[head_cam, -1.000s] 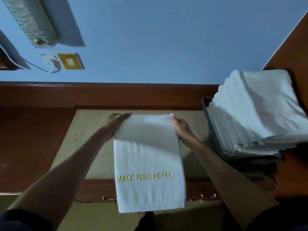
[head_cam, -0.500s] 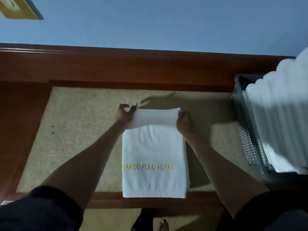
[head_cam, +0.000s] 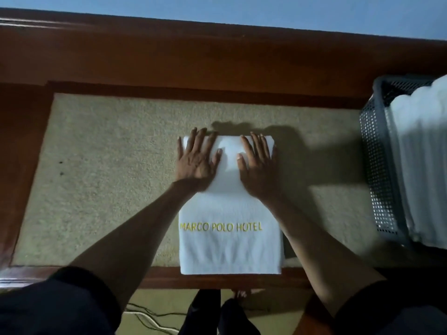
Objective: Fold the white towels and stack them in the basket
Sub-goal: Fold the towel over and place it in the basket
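We can read one line of lettering: "MARCO POLO HOTEL", in yellow capitals, running in a single straight row across the near half of the folded white terry towel [head_cam: 229, 250] that lies on the beige carpet-textured tabletop [head_cam: 108, 177]. The words read upright from our side, and the M sits at the towel's left edge.

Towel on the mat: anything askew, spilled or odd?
Nothing serious. The towel lies square under the left hand and right hand; its near edge overhangs the mat onto the wood. Two dark specks mark the mat's left side.
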